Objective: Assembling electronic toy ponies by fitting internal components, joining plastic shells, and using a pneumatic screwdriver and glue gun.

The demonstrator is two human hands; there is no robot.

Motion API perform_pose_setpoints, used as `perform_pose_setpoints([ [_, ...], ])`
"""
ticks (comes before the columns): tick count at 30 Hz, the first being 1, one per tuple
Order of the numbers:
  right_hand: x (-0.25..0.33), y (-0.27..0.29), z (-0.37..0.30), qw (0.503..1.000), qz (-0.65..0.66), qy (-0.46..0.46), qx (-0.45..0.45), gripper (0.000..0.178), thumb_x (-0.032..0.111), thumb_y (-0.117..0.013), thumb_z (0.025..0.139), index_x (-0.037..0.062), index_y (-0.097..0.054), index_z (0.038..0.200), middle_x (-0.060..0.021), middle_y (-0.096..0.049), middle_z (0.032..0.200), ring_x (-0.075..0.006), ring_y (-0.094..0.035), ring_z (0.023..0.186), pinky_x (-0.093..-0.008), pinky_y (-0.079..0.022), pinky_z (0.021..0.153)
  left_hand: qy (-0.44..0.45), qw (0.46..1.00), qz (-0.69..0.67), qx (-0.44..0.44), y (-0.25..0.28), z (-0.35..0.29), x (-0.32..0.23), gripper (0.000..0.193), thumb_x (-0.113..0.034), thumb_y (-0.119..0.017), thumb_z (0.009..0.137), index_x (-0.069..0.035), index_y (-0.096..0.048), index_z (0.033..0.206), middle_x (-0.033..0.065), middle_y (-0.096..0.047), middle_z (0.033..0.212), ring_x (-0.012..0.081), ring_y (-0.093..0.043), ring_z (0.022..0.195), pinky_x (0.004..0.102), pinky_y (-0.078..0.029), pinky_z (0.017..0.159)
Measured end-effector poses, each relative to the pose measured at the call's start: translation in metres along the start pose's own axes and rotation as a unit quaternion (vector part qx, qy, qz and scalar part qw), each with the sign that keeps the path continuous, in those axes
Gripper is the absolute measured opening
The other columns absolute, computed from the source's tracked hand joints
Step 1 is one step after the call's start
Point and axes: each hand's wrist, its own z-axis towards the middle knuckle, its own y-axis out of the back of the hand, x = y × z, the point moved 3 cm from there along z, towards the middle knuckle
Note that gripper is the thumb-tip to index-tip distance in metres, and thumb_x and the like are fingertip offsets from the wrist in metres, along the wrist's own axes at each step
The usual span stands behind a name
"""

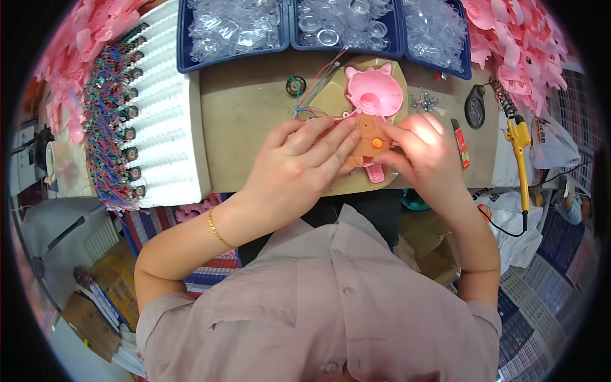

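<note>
Two bare hands meet over a small flat brown piece [365, 130] with a smooth orange knob [377, 143]: the left hand [309, 153] lays its long fingers across the piece's left side, while the right hand [423, 151] closes thumb and fingers on its right edge. Just beyond the fingers spreads a glossy pink plastic shell [385, 89], rounded and hollow, with two ear-like points; a stubby pink leg shows below the piece. Thin coloured wires [312, 109] run beside the left knuckles, near a round black speaker [295, 86]. To the right lie small shiny metal bits [424, 102], and farther out a yellow-handled tool [519, 149]. Ridged white foam [168, 114] fills the left of the bench, bordered by tangled wires with more speakers. Clear plastic parts heap in three dark blue bins [184, 44], cut off at the top. The left thumb is hidden, so how firmly that hand grips cannot be told. The brown piece lies directly between both hands, touching each.
</note>
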Motion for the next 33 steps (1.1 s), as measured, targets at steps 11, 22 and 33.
perform_pose_setpoints([
  [11,0.003,0.006,0.006,0.998,0.046,-0.045,-0.015,0.033,0.018,-0.075,0.073,0.0009,-0.065,0.100,-0.0106,-0.060,0.088,-0.0283,-0.058,0.082,-0.0358,-0.046,0.072,0.005,0.999,-0.015,-0.033,0.002,0.001,0.004,0.032,-0.023,-0.066,0.082,-0.005,-0.066,0.109,0.0032,-0.062,0.121,0.0176,-0.055,0.107,0.0347,-0.044,0.089],
  [22,-0.006,-0.020,0.084,0.779,0.517,-0.326,0.142,0.020,0.019,-0.059,0.092,-0.0007,-0.064,0.091,-0.0002,-0.057,0.067,-0.0017,-0.048,0.055,-0.0182,-0.038,0.047,0.359,0.874,-0.325,-0.021,-0.002,0.008,0.050,0.022,-0.021,-0.060,0.087,0.000,-0.066,0.091,0.0151,-0.063,0.083,0.0321,-0.061,0.078,0.0407,-0.047,0.072],
  [33,0.015,0.010,0.084,0.918,0.368,-0.138,0.047,0.021,0.010,-0.058,0.092,-0.0048,-0.061,0.106,-0.0046,-0.064,0.088,-0.0085,-0.060,0.078,-0.0235,-0.049,0.072,0.312,0.904,-0.292,-0.006,-0.006,0.023,0.037,0.019,-0.014,-0.067,0.077,-0.002,-0.063,0.092,0.0113,-0.058,0.083,0.0315,-0.059,0.079,0.0412,-0.047,0.068],
])
